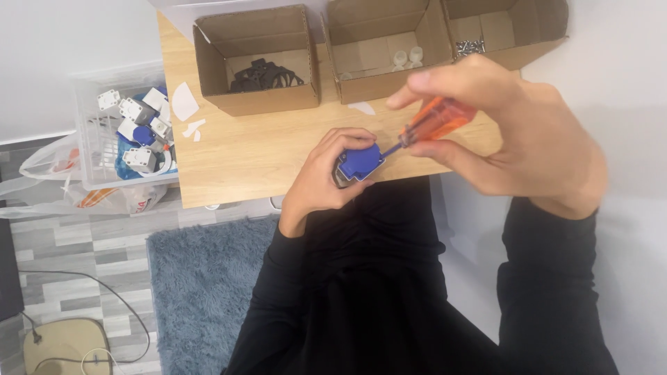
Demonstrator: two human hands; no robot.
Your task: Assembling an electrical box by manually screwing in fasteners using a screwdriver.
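Off the left edge of the light wooden worktop [243,149] stands a clear plastic bin [94,132] of small white and blue parts. Along the worktop's far edge sit three open brown cardboard boxes: the left box [253,59] holds black plastic pieces, the middle box [379,48] small white parts, the right box [507,28] a heap of metal screws. Near the front edge, the left hand [323,180] has its fingers curled tight around a small blue plastic block [361,162], held just above the wood. To its right, the right hand [514,132] pinches an orange-handled screwdriver [434,121] between thumb and fingertips, its tip touching the block's upper right corner.
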